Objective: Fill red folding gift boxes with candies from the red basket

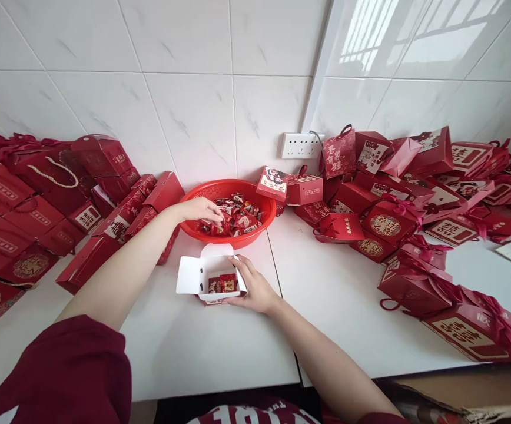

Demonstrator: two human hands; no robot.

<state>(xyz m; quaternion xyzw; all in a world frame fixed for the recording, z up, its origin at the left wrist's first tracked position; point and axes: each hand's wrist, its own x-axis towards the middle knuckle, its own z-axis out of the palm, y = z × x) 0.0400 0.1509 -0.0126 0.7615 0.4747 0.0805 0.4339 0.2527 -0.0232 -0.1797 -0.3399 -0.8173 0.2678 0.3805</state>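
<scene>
My left hand (pixel 201 210) reaches over the near left rim of a red plastic basket (pixel 189 231), its fingers bent together at a wrapped candy among the heap of wrapped candies (pixel 244 218). The fingertips partly hide what they pinch. Just in front of the basket stands a small gift box (pixel 189 275), white inside and red outside, with its lid flaps folded open. A few red-wrapped candies (pixel 221 285) lie in it. My right hand (pixel 255 288) grips the box at its right side, thumb along the near wall and fingers over the far right edge.
Red gift boxes (pixel 30 215) are stacked at the left. More red boxes with ribbons (pixel 381 227) pile up on the right. A white power strip (pixel 302 146) sits at the tiled wall. A seam crosses the white table (pixel 220 353); cardboard (pixel 471 388) lies below its right edge.
</scene>
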